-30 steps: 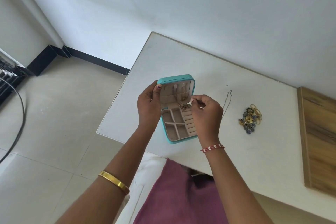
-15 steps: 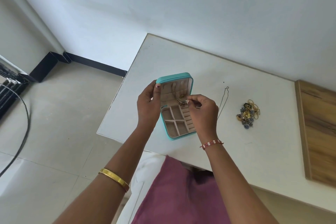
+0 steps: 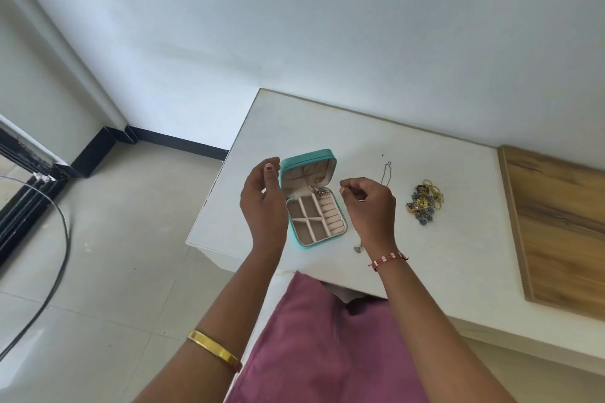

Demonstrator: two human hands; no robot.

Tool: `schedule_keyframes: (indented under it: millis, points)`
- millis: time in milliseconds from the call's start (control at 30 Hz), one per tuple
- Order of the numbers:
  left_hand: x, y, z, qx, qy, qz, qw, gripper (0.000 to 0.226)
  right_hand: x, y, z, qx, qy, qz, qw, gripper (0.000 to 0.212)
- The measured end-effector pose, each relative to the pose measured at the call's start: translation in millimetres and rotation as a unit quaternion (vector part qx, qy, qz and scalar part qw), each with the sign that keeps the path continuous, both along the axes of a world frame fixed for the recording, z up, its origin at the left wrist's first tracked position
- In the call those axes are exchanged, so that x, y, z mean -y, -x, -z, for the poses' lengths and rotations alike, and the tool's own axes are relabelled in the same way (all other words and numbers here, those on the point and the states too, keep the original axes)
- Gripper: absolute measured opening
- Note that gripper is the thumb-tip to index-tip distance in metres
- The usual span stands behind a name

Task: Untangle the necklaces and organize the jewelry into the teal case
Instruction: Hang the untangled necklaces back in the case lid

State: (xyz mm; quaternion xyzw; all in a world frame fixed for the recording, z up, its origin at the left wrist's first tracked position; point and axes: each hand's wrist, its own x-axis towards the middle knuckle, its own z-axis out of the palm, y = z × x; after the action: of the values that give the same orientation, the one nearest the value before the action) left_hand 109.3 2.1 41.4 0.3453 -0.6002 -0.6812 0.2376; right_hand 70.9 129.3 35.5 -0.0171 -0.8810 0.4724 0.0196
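Observation:
The teal case [image 3: 307,157] stands open on the white table [image 3: 442,255], its lid upright and its beige divided tray facing me. A gold necklace [image 3: 315,185] hangs inside the lid. My left hand [image 3: 263,203] hovers just left of the case with relaxed fingers, off the lid. To the right of the case, my right hand [image 3: 370,206] is raised with curled fingers and thumb against fingertip; nothing shows between them. A thin silver chain [image 3: 388,173] lies behind that hand, and a small pendant [image 3: 357,248] shows below it. A tangled jewelry pile [image 3: 424,203] sits further right.
A wooden board [image 3: 556,226] lies on the table's right side. The table's left edge [image 3: 209,203] drops to a tiled floor with a black cable [image 3: 62,239]. Purple cloth [image 3: 320,337] covers my lap below the table front.
My left hand has let go of the lid and moved slightly left. My right hand has drawn back to the right, away from the lid where it was at the necklace.

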Motion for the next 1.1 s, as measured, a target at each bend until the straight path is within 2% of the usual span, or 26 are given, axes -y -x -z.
schedule_keyframes:
  millis: [133,267,433,700,867,967,1100]
  points:
    - [-25,-11,-2,-0.009,-0.003,0.025,1.000,0.023,-27,-9,3,0.017,0.012,0.026,0.999,0.014]
    - [-55,-17,0,0.003,-0.006,0.068,0.998,0.028,-56,-16,14,0.049,0.013,0.063,0.997,0.012]
    - [-87,-13,11,0.026,-0.011,0.118,0.993,0.024,-82,-19,30,0.080,0.010,0.088,0.993,0.011]
    - [-110,-9,41,0.089,0.001,0.176,0.980,0.024,-79,-16,65,0.118,-0.095,0.026,0.988,0.020]
    - [-110,-9,47,0.104,0.007,0.173,0.979,0.023,-61,-10,66,0.116,-0.216,-0.021,0.969,0.028]
    - [-109,-11,48,0.110,0.006,0.169,0.980,0.022,-50,-8,64,0.151,-0.244,-0.029,0.957,0.019]
    - [-108,-16,45,0.111,-0.005,0.160,0.981,0.023,-50,-6,57,0.211,-0.233,-0.010,0.949,0.013]
